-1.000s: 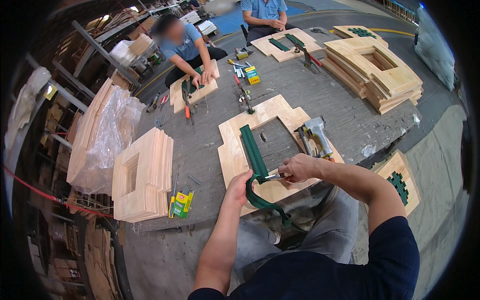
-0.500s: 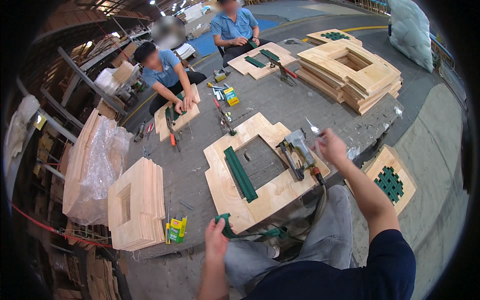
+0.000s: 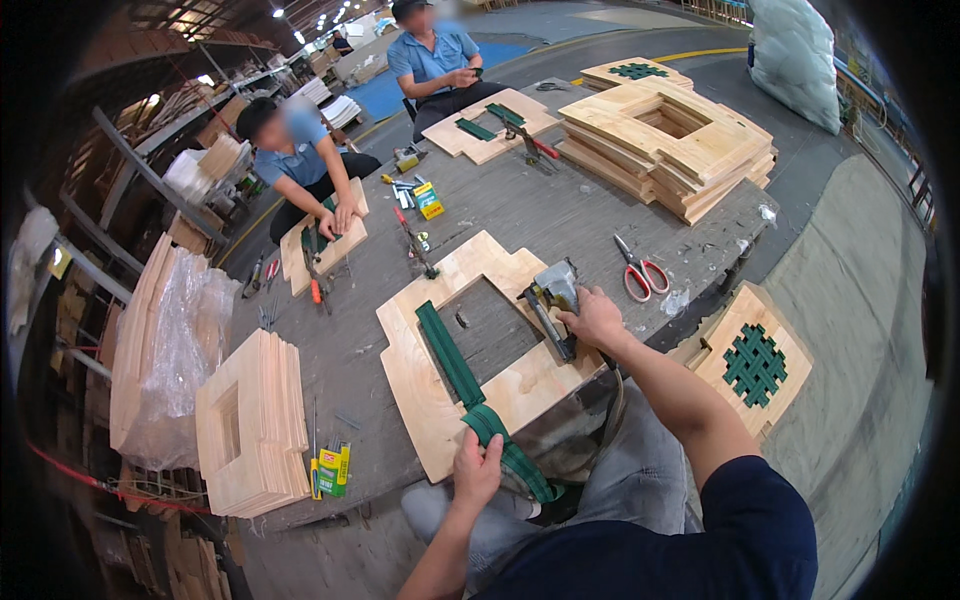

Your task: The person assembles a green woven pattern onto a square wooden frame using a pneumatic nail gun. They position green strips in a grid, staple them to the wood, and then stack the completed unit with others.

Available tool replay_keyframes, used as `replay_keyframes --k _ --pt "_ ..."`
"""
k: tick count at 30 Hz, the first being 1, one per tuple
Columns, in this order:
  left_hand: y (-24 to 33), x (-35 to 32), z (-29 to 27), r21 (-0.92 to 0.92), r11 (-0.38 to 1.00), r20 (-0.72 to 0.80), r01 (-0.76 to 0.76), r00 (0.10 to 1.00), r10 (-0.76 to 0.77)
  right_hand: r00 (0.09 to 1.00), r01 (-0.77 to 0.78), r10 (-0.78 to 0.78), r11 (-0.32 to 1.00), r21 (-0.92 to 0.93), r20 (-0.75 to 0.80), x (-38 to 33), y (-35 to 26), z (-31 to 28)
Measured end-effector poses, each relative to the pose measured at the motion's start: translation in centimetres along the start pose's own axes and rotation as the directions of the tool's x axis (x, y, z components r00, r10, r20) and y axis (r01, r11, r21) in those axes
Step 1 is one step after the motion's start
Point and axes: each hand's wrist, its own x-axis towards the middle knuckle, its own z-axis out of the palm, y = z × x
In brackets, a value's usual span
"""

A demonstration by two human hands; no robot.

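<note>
My left hand (image 3: 478, 470) pinches a green webbing strap (image 3: 485, 424) at the near edge of a notched plywood board (image 3: 480, 256). The strap's loose end hangs toward my lap. Along the left side of the board's rectangular opening lies a green webbing strip (image 3: 446, 352), its near end meeting the held strap. My right hand (image 3: 597, 320) is closed round the grip of a staple gun (image 3: 556, 286), which rests on the board's right side. Red-handled scissors (image 3: 643, 276) lie on the table beyond that hand.
Stacked plywood frames (image 3: 670, 150) stand far right, with another stack (image 3: 250, 420) at left. A board with woven green webbing (image 3: 755, 365) is right of my knee. Small yellow-green boxes (image 3: 332, 470) sit near left. Two co-workers (image 3: 435, 60) handle boards across the table.
My right hand has put down the scissors and taken hold of the staple gun. My left hand has brought the strap rightward to the strip's near end. The view has shifted.
</note>
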Motion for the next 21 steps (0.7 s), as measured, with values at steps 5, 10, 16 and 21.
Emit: replay_keyframes --k 5,10,16,21 --pt "-0.9 -2.7 1.5 -0.662 0.692 0.130 0.287 0.954 -0.272 0.998 0.052 -0.052 0.999 -0.013 -0.044 2.4 2.3 -0.6" --pt "-4.8 -7.0 -0.1 -0.854 0.262 0.170 0.448 0.718 -0.675 0.988 0.033 -0.044 0.996 -0.077 -0.145 5.3 6.3 -2.8" --pt "-7.1 -3.8 -1.4 -0.870 0.128 0.248 0.477 0.646 -0.722 0.967 -0.073 0.014 0.972 -0.224 -0.255 6.5 8.8 -6.6" --pt "-8.0 -3.1 -2.4 -0.880 0.127 0.217 0.458 0.624 -0.751 0.816 0.435 -0.474 0.881 -0.188 -0.332 1.3 3.7 -4.2"
